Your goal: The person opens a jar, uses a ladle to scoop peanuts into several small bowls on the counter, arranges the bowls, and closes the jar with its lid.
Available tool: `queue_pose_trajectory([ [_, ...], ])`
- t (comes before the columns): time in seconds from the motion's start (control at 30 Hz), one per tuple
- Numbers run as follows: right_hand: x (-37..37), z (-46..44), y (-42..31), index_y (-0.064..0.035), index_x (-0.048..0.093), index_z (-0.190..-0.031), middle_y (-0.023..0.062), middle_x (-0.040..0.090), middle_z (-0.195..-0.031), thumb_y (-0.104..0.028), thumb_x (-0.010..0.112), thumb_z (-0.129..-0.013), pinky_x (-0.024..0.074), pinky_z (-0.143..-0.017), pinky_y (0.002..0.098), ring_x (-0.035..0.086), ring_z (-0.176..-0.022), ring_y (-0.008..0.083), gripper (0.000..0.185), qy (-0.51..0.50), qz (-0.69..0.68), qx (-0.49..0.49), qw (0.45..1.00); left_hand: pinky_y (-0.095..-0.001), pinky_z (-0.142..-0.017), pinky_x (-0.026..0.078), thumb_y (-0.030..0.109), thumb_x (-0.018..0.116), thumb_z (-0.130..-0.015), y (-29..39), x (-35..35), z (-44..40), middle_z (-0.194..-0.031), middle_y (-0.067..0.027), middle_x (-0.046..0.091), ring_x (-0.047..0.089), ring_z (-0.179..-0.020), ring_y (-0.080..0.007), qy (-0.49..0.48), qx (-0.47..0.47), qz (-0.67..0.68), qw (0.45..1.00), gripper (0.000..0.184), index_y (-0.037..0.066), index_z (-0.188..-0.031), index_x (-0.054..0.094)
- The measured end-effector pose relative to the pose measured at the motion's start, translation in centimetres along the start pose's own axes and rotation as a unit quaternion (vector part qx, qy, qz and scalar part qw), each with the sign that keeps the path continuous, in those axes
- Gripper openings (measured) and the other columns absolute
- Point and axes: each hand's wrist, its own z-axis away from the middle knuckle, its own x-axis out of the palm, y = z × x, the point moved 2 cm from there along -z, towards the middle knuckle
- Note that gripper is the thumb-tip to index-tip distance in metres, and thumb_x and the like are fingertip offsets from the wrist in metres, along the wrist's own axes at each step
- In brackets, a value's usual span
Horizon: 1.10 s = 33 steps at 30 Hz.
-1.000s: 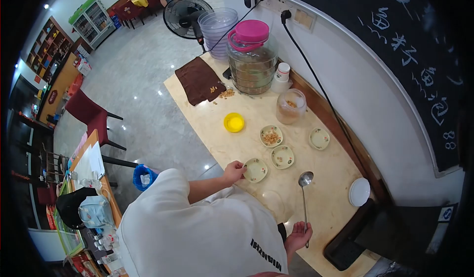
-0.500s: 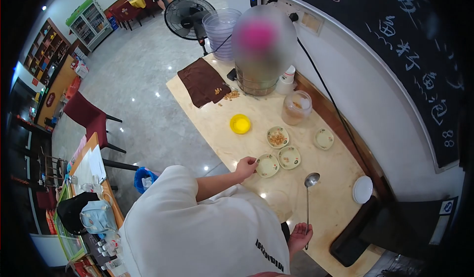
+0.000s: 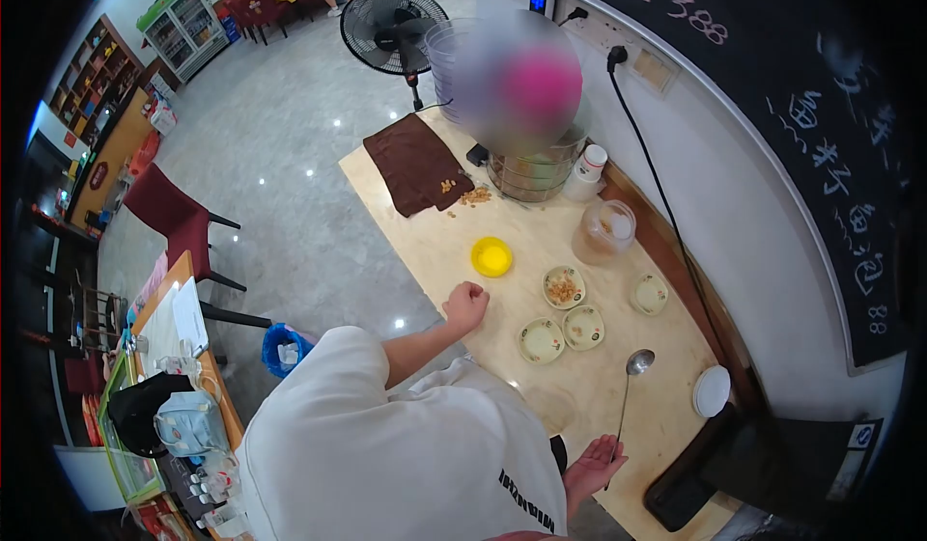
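Observation:
My left hand (image 3: 466, 306), its fingers curled closed with nothing visible in them, is over the table between the yellow bowl (image 3: 491, 257) and a small patterned dish (image 3: 541, 341). A second dish (image 3: 583, 329) touches that one, and a third (image 3: 563, 288) holds brown bits. One more dish (image 3: 651, 294) stands apart toward the wall. At the near edge, my right hand (image 3: 594, 466) holds the handle end of a metal ladle (image 3: 638, 361), whose bowl lies on the tabletop.
A jar (image 3: 603, 233), paper cups (image 3: 587, 168) and a large blurred container (image 3: 534, 169) stand along the wall side. Brown bits lie beside a brown cloth (image 3: 417, 165). A white lid (image 3: 712, 391) and black tray (image 3: 688, 473) are at the right. A fan (image 3: 395, 31) stands behind.
My left hand has let go of the patterned dish and moved back toward the yellow bowl. That dish has shifted against its neighbour. My right hand stays on the ladle, and the camera view has shifted.

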Motion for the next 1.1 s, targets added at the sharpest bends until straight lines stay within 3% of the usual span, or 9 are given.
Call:
queue_pose_trajectory([
  [0.1,2.1,0.4,0.2,-0.0029,0.045,-0.134,0.0089,0.059,-0.120,-0.046,0.043,-0.103,0.0456,-0.100,0.0327,0.057,-0.111,0.0195,0.053,-0.011,0.026,-0.016,0.999,-0.0477,-0.099,0.034,0.027,0.066,-0.080,0.5,-1.8,-1.4,-0.115,-0.0101,0.059,0.053,-0.114,-0.0285,0.087,0.126,-0.108,0.982,0.027,0.011,-0.101,0.064],
  [0.2,4.2,0.5,0.0,-0.0027,0.043,-0.136,0.0103,0.056,-0.126,-0.047,0.041,-0.104,0.0426,-0.103,0.0334,0.054,-0.117,0.0201,0.055,-0.023,0.016,-0.018,0.999,-0.0487,-0.104,0.028,0.028,0.065,-0.081,0.2,-1.9,-2.1,-0.127,-0.0131,0.049,0.041,-0.126,-0.0311,0.080,0.236,-0.132,0.959,0.033,0.008,-0.106,0.060],
  [0.3,6.2,0.5,-0.1,-0.0045,0.043,-0.138,0.0116,0.054,-0.130,-0.049,0.042,-0.103,0.0412,-0.104,0.0339,0.051,-0.120,0.0202,0.056,-0.054,0.018,-0.031,0.998,-0.0505,-0.104,0.028,0.028,0.063,-0.083,0.8,-1.7,-2.0,-0.127,-0.0177,0.047,0.041,-0.125,-0.0332,0.080,0.313,-0.166,0.932,0.038,0.004,-0.111,0.055],
  [0.47,8.5,-0.4,0.7,-0.0028,0.043,-0.138,0.0137,0.056,-0.131,-0.042,0.045,-0.103,0.0426,-0.102,0.0382,0.055,-0.118,0.0254,0.053,-0.131,0.144,-0.153,0.969,-0.0515,-0.104,0.027,0.026,0.062,-0.083,0.7,-1.6,-2.4,-0.126,-0.0196,0.047,0.040,-0.124,-0.0350,0.063,0.316,-0.189,0.928,0.039,0.002,-0.113,0.054],
  [0.6,13.6,-0.7,-0.3,-0.0014,0.046,-0.136,0.0176,0.057,-0.131,-0.031,0.045,-0.104,0.0467,-0.098,0.0411,0.058,-0.115,0.0271,0.044,-0.159,0.337,-0.310,0.874,-0.0530,-0.103,0.027,0.027,0.062,-0.084,0.9,-1.7,-2.4,-0.128,-0.0198,0.046,0.040,-0.124,-0.0358,0.055,0.310,-0.179,0.932,0.039,0.002,-0.113,0.054],
  [0.67,17.6,-0.4,-1.6,-0.0005,0.051,-0.132,0.0188,0.058,-0.129,-0.018,0.047,-0.102,0.0472,-0.098,0.0411,0.059,-0.115,0.0297,0.036,-0.267,0.570,-0.437,0.643,-0.0526,-0.103,0.027,0.027,0.062,-0.084,1.1,-1.7,-2.4,-0.128,-0.0197,0.046,0.040,-0.124,-0.0356,0.060,0.321,-0.184,0.927,0.039,0.002,-0.113,0.054],
  [0.7,19.0,-0.9,-2.2,-0.0005,0.051,-0.132,0.0188,0.058,-0.129,-0.018,0.047,-0.102,0.0472,-0.098,0.0411,0.059,-0.115,0.0297,0.036,-0.260,0.573,-0.442,0.640,-0.0522,-0.103,0.027,0.027,0.062,-0.084,1.1,-1.8,-2.4,-0.128,-0.0197,0.046,0.040,-0.124,-0.0354,0.073,0.323,-0.200,0.922,0.039,0.002,-0.113,0.054],
  [0.77,21.9,-1.8,-3.0,0.0006,0.055,-0.128,0.0195,0.059,-0.127,-0.007,0.051,-0.097,0.0465,-0.099,0.0402,0.058,-0.116,0.0337,0.032,-0.292,0.664,-0.479,0.494,-0.0520,-0.104,0.026,0.027,0.062,-0.084,1.0,-1.8,-2.6,-0.128,-0.0196,0.046,0.040,-0.125,-0.0355,0.067,0.318,-0.191,0.926,0.039,0.002,-0.113,0.054],
  [1.1,33.4,-6.7,-2.1,-0.0043,0.057,-0.127,0.0163,0.059,-0.123,-0.004,0.057,-0.093,0.0482,-0.095,0.0394,0.058,-0.113,0.0349,0.034,-0.447,0.706,-0.424,0.351,-0.0514,-0.104,0.026,0.026,0.062,-0.083,0.8,-2.0,-2.8,-0.128,-0.0191,0.046,0.038,-0.125,-0.0359,0.070,0.312,-0.180,0.930,0.038,0.002,-0.111,0.054],
])
